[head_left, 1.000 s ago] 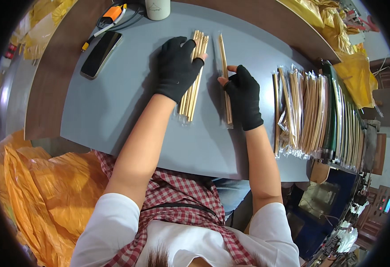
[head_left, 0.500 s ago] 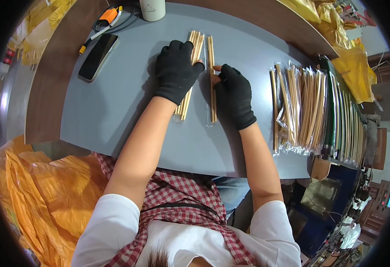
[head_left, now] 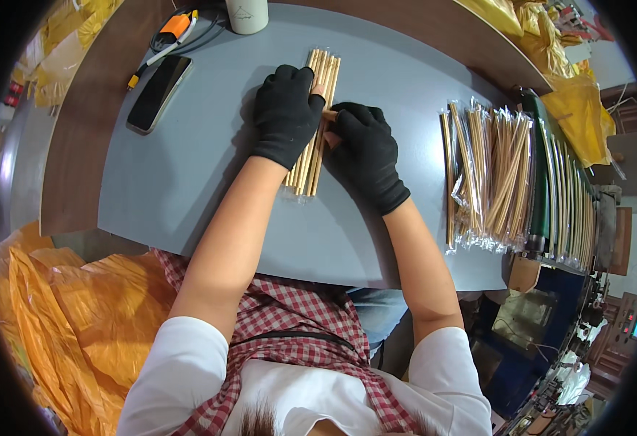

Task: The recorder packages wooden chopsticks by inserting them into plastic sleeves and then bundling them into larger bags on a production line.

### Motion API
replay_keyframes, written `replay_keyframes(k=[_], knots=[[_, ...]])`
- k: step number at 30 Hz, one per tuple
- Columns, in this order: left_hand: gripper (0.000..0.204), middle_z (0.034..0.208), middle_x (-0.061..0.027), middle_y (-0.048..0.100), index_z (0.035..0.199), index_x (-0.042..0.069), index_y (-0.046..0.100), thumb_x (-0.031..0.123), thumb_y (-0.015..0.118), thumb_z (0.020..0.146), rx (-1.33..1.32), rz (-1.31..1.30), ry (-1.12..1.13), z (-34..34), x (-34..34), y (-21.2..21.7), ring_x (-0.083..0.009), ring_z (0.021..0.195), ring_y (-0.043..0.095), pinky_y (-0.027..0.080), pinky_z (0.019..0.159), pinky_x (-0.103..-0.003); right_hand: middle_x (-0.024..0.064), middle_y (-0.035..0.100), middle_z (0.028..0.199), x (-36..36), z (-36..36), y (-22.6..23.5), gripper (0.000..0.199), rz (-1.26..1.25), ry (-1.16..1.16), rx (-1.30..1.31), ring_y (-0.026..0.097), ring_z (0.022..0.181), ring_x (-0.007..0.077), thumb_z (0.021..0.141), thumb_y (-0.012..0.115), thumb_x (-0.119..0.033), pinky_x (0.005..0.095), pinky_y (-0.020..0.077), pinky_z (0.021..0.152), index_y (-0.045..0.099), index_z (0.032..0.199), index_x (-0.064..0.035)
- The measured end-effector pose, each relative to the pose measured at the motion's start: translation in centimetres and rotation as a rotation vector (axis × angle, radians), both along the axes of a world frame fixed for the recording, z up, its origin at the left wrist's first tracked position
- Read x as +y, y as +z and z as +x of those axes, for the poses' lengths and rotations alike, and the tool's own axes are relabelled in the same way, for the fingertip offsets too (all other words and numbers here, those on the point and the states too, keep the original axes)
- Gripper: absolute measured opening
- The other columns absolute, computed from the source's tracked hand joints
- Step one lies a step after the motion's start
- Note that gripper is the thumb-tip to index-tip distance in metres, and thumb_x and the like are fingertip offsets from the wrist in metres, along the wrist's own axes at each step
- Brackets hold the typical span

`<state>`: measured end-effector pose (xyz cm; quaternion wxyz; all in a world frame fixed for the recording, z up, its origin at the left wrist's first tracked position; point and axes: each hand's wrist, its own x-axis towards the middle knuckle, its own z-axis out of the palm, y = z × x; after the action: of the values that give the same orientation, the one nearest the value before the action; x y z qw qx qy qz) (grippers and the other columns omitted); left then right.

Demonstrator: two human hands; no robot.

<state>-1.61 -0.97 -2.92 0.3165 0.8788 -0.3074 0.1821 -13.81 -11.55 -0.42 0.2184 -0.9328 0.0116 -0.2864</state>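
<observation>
Several pale wooden chopsticks [head_left: 309, 171] in clear plastic wrappers lie side by side on the grey table, their tips pointing away from me. My left hand [head_left: 286, 112], in a black fingerless glove, rests over their left side with its fingers closed around them. From the right, my right hand [head_left: 366, 145], gloved the same way, has its bent fingers against the rightmost sticks, pressing them to the others. The gloves hide the middle of the row. Farther right lies a heap of wrapped chopsticks [head_left: 506, 178].
A black phone [head_left: 160, 94], a cable with an orange plug [head_left: 176, 26] and a white cup [head_left: 248, 16] stand at the back left. Wooden side boards [head_left: 78, 138] edge the table. Beyond the heap is a dark green bar [head_left: 539, 178] with more wrapped sticks [head_left: 569, 196].
My right hand has moved left, bringing a separate wrapped pair against the sticks under my left hand. The gap between them has closed. My left hand has hardly moved.
</observation>
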Motion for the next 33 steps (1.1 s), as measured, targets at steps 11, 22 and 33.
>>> replay_keyframes(k=[11,22,33], knots=[[0.023,0.102,-0.0115,0.062,0.101,0.008,0.066,0.028,0.063,0.088,0.077,0.032,-0.148,0.1,2.0,1.6,-0.0319,0.094,0.061,0.049,0.082,-0.044,0.0084,0.064,0.116,0.4,-0.1,0.5,0.036,-0.094,0.057,0.08,0.061,0.105,0.0287,0.074,0.073,-0.017,0.0382,0.0494,0.088,0.065,0.108,-0.0069],[0.032,0.108,-0.008,0.06,0.119,0.011,0.064,0.023,0.063,0.09,-0.027,0.08,-0.388,0.5,4.8,2.1,-0.0278,0.097,0.058,0.049,0.084,-0.039,0.011,0.063,0.116,-0.3,-0.3,0.4,0.031,-0.065,0.095,0.053,0.063,0.1,0.0302,0.074,0.073,-0.016,0.0377,0.0501,0.088,0.063,0.1,-0.0035],[0.033,0.108,-0.0069,0.061,0.119,0.011,0.065,0.021,0.066,0.087,0.007,0.106,-0.456,0.6,5.7,2.6,-0.0266,0.098,0.057,0.048,0.085,-0.039,0.0149,0.062,0.119,-0.3,0.1,0.5,0.033,0.02,0.159,0.132,0.063,0.099,0.0329,0.073,0.074,-0.014,0.0394,0.0522,0.086,0.063,0.102,-0.0027]])
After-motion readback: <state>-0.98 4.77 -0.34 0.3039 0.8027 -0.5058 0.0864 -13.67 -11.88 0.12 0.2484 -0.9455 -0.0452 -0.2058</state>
